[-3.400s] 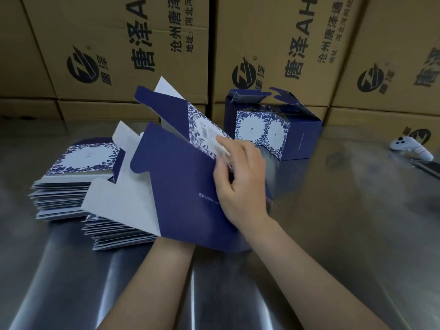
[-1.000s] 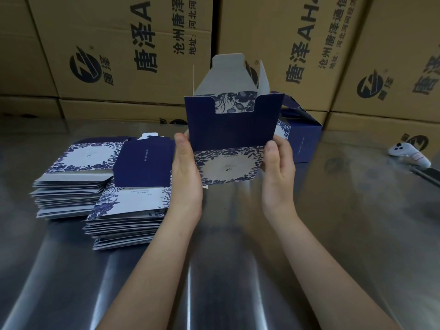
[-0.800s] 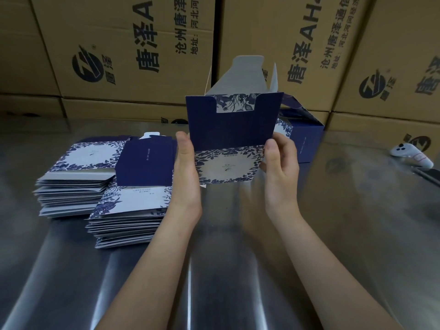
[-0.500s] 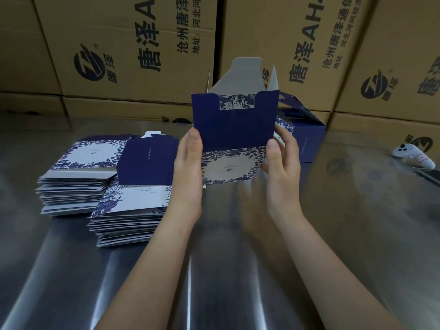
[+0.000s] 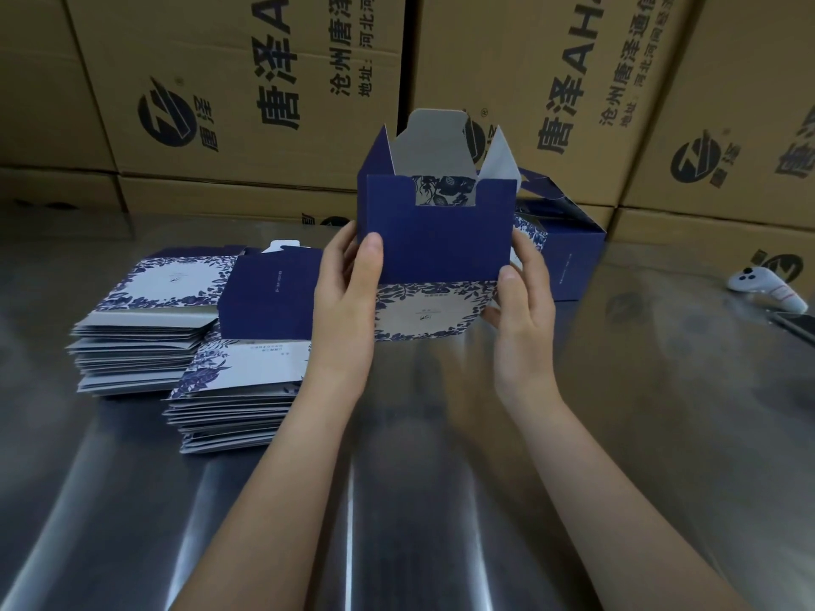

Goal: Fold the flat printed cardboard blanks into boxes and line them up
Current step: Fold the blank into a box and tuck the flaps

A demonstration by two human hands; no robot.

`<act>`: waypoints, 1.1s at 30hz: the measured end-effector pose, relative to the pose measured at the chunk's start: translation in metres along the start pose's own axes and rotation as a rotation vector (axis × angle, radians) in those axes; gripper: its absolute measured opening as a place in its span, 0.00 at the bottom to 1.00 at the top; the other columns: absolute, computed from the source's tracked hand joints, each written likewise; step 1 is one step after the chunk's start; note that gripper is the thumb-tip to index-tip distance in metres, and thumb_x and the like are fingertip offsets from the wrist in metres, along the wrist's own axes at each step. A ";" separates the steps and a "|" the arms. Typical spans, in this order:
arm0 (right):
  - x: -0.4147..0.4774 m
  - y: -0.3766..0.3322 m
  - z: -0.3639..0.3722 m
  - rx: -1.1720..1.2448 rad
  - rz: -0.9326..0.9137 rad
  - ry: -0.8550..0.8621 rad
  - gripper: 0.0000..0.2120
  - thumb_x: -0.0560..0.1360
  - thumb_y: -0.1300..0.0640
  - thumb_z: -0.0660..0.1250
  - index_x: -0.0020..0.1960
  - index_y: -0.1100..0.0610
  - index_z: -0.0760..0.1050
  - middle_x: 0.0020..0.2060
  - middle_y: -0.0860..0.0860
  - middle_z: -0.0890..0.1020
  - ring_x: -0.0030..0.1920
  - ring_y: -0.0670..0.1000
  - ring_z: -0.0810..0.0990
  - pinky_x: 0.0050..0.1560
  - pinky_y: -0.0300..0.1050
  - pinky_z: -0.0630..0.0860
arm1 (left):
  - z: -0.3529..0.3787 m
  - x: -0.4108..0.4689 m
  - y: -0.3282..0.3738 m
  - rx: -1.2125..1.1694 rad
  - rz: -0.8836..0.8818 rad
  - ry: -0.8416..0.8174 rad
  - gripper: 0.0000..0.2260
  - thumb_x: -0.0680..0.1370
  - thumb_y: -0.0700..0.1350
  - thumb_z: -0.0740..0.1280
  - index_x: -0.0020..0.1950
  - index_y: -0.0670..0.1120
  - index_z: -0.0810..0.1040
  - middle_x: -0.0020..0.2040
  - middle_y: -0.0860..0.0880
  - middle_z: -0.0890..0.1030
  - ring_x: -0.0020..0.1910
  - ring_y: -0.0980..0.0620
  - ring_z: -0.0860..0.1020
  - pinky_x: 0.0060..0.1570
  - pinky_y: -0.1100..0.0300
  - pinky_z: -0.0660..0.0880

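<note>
I hold a half-formed navy and white floral box (image 5: 434, 240) upright above the steel table, its top flaps open and its white inside showing. My left hand (image 5: 346, 297) grips the box's left side, thumb on the navy front flap. My right hand (image 5: 522, 302) grips the right side, thumb on the front. Two stacks of flat printed blanks lie at left: a far stack (image 5: 145, 319) and a nearer stack (image 5: 238, 385). A folded navy box (image 5: 569, 253) stands behind my right hand, partly hidden.
Large brown shipping cartons (image 5: 247, 99) form a wall along the table's back edge. A white controller (image 5: 767, 293) and the corner of a dark flat object (image 5: 796, 326) lie at the far right. The shiny steel table (image 5: 441, 500) stretches toward me.
The flat blank has been opened up into a box shape and raised upright between both hands. Over the last second the box tilted slightly and my thumbs shifted up onto the front flap.
</note>
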State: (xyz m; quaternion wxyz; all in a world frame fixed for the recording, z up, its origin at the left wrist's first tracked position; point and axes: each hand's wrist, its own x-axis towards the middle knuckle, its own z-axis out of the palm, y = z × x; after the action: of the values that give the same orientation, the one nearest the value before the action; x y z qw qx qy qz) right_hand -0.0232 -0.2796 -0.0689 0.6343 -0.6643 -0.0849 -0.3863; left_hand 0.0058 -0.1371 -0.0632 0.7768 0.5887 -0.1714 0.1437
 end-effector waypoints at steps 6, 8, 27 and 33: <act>0.002 0.002 -0.002 0.049 0.039 0.031 0.16 0.78 0.51 0.52 0.63 0.39 0.69 0.62 0.44 0.78 0.62 0.44 0.77 0.64 0.50 0.76 | -0.007 -0.001 0.011 0.196 0.084 -0.056 0.29 0.75 0.61 0.62 0.75 0.54 0.65 0.64 0.56 0.75 0.59 0.64 0.77 0.52 0.69 0.75; 0.003 0.004 -0.003 0.048 0.050 0.049 0.19 0.78 0.51 0.51 0.67 0.44 0.69 0.62 0.45 0.78 0.63 0.43 0.76 0.65 0.49 0.75 | -0.012 -0.002 0.017 0.338 0.143 -0.101 0.30 0.75 0.63 0.60 0.77 0.60 0.59 0.68 0.56 0.69 0.57 0.72 0.73 0.50 0.70 0.73; 0.007 0.010 -0.012 -0.021 -0.045 0.152 0.24 0.79 0.54 0.48 0.70 0.60 0.70 0.57 0.46 0.78 0.56 0.41 0.77 0.55 0.37 0.75 | -0.012 -0.021 0.058 0.725 0.297 -0.372 0.26 0.75 0.58 0.56 0.69 0.78 0.51 0.65 0.64 0.65 0.50 0.67 0.73 0.44 0.59 0.71; 0.007 0.011 -0.012 -0.035 -0.077 0.155 0.22 0.79 0.56 0.49 0.68 0.61 0.72 0.56 0.44 0.78 0.55 0.38 0.76 0.54 0.32 0.73 | -0.012 -0.023 0.062 0.758 0.291 -0.413 0.31 0.74 0.56 0.57 0.68 0.81 0.46 0.61 0.61 0.65 0.44 0.63 0.76 0.38 0.61 0.66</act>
State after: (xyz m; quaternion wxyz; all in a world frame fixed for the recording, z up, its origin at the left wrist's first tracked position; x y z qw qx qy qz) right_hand -0.0163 -0.2953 -0.0746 0.6117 -0.6397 -0.0542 -0.4623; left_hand -0.0402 -0.1092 -0.0225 0.4280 0.8175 -0.3389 0.1837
